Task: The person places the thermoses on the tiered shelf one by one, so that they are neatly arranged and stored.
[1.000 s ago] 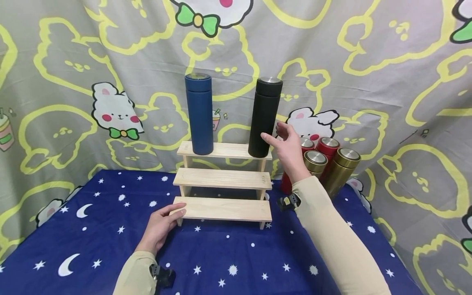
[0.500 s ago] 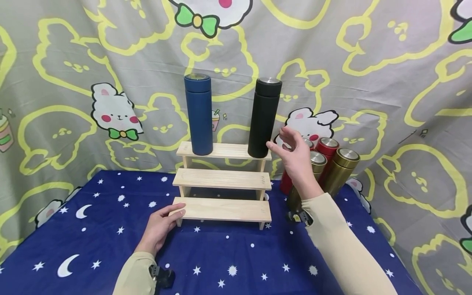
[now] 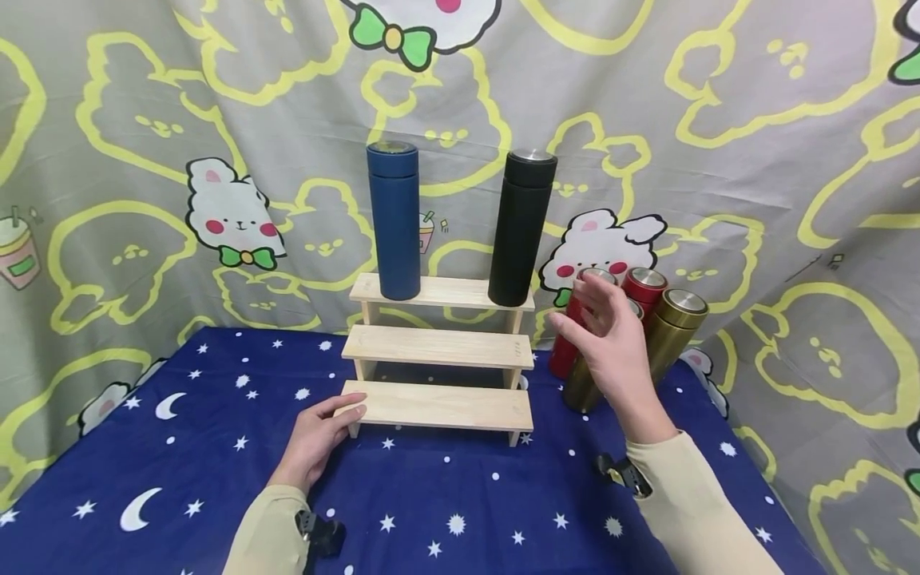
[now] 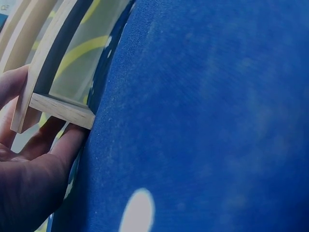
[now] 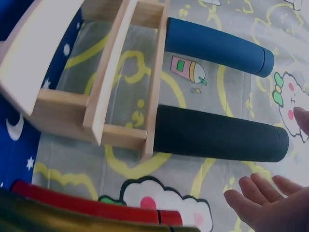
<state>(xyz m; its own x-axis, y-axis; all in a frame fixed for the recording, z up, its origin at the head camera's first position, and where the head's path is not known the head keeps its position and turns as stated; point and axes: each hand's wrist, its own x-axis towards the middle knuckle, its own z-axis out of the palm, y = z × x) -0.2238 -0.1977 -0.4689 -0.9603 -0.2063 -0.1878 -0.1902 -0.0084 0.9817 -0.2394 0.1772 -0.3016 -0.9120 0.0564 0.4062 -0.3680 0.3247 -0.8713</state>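
Observation:
A three-step wooden display stand (image 3: 438,405) stands on the cloth. My left hand (image 3: 315,439) grips the left end of its lowest step, and in the left wrist view the thumb lies over the board with fingers (image 4: 67,145) around the leg. On the top step stand a blue thermos (image 3: 394,228) at left and a black thermos (image 3: 521,235) at right, both upright. My right hand (image 3: 614,347) is in the air right of the stand, holding nothing, its fingers loosely bent. Behind it are red thermoses (image 3: 564,351) and gold thermoses (image 3: 672,331), partly hidden by the hand.
A dark blue cloth (image 3: 402,511) with white stars and moons covers the table. Close behind the stand hangs a grey curtain (image 3: 302,96) with yellow outlines and white cartoon animals. The middle step (image 3: 438,346) bears no bottle.
My right hand has moved away from the black thermos, to the right and down, in front of the grouped thermoses. The black thermos stays on the top step. My left hand keeps its place.

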